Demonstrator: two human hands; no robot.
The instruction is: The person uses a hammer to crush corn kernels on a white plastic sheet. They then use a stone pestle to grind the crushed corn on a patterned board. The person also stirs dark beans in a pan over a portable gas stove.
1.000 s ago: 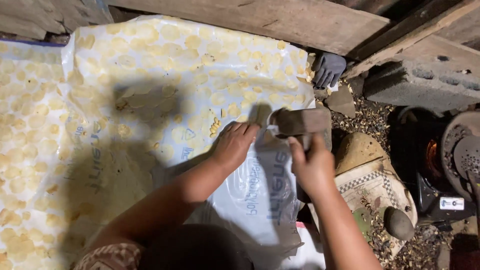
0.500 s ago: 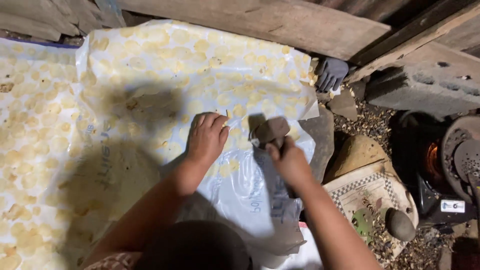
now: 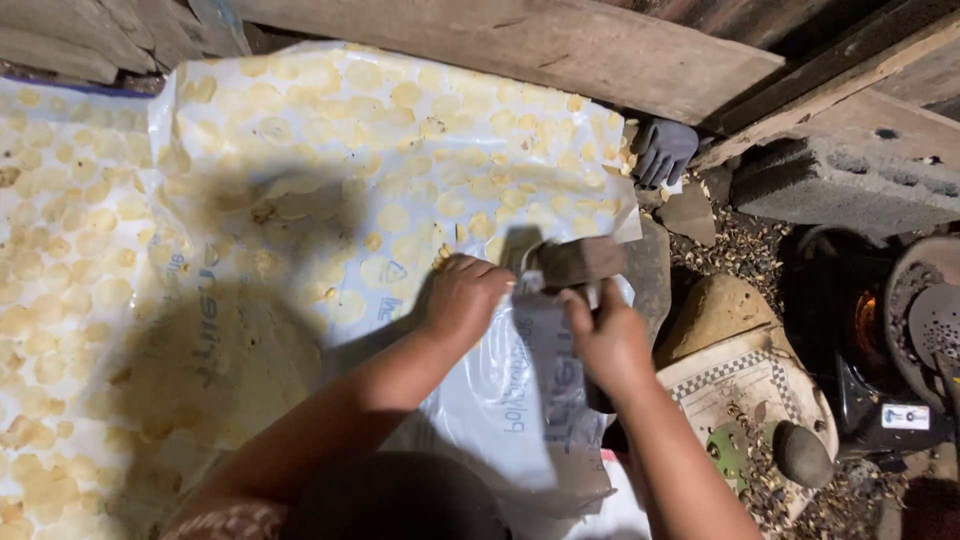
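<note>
Both hands work at the edge of a white plastic sheet (image 3: 330, 180) covered with pale yellow round slices. Left hand (image 3: 462, 300) lies flat, fingers curled on the sheet; right hand (image 3: 606, 335) grips a brown rectangular block (image 3: 580, 262) just beside it.

Slices (image 3: 300, 150) on sheet (image 3: 590, 130), glove (image 3: 662, 150) right (beside stone (image 3: 725, 310))

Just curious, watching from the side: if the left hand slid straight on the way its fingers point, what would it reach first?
Probably the flat brownish tool held in the right hand. The left hand lies on the plastic sheet with its fingers pointing right, towards that tool; depth is hard to judge from above.
</note>
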